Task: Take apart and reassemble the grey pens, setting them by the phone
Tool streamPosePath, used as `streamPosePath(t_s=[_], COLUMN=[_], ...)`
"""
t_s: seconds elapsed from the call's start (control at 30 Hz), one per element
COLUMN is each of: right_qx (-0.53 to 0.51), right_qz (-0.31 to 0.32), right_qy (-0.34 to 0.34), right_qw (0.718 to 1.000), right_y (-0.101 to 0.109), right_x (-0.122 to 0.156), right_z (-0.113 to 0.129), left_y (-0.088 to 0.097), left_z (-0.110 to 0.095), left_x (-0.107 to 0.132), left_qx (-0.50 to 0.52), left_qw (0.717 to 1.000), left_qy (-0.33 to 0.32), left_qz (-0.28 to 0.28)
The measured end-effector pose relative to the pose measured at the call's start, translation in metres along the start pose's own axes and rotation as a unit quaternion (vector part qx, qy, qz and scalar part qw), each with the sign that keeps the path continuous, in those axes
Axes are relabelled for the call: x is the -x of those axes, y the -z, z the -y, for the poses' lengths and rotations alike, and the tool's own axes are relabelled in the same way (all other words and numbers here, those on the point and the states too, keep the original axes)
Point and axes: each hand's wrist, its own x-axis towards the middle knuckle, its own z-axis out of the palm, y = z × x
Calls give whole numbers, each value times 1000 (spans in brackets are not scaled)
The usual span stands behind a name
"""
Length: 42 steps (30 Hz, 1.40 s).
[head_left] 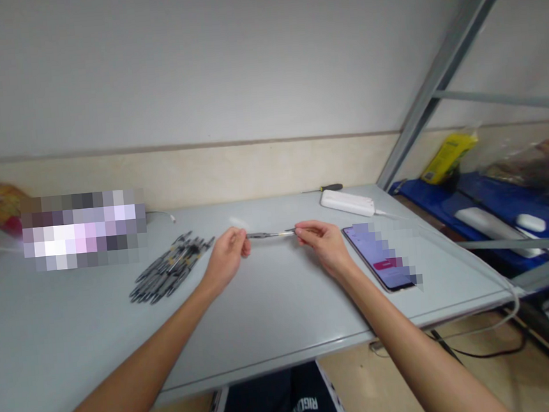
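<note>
A slim pen (pixel 271 234) with dark ends and a clear barrel is held level above the table, stretched between both hands. My left hand (pixel 230 248) is closed on its left end, thumb and fingers pinched together. At the other end my right hand (pixel 323 237) pinches the pen near its clip; the fingers hide the tip of that end. To the left of my left hand lies a pile of similar pens (pixel 167 270), side by side on the table.
Right of my right hand lies a phone (pixel 375 261), partly blurred out. Behind it are a white power strip (pixel 348 203) with a cable and a screwdriver (pixel 331 187). A pixelated object (pixel 82 229) stands at left. A metal bed frame (pixel 420 116) borders the grey table (pixel 265 316).
</note>
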Motion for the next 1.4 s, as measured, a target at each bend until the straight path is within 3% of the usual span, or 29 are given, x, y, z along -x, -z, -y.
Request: streamPosePath(t_s=[0.27, 0.57, 0.77, 1.4], right_qx=[1, -43, -48, 9], right_qz=[3, -76, -124, -85], right_qy=[8, 30, 36, 45], right_qw=[1000, 996, 991, 995], right_y=[0, 6, 9, 6], right_x=[1, -5, -9, -4], right_z=[2, 0, -2, 0], left_y=[2, 7, 8, 7], left_z=[5, 1, 2, 5], left_x=[1, 0, 0, -1], left_qx=[-125, -173, -148, -130], left_qw=[990, 978, 982, 986], left_qy=[-2, -17, -12, -25], left_qz=[-64, -114, -114, -101])
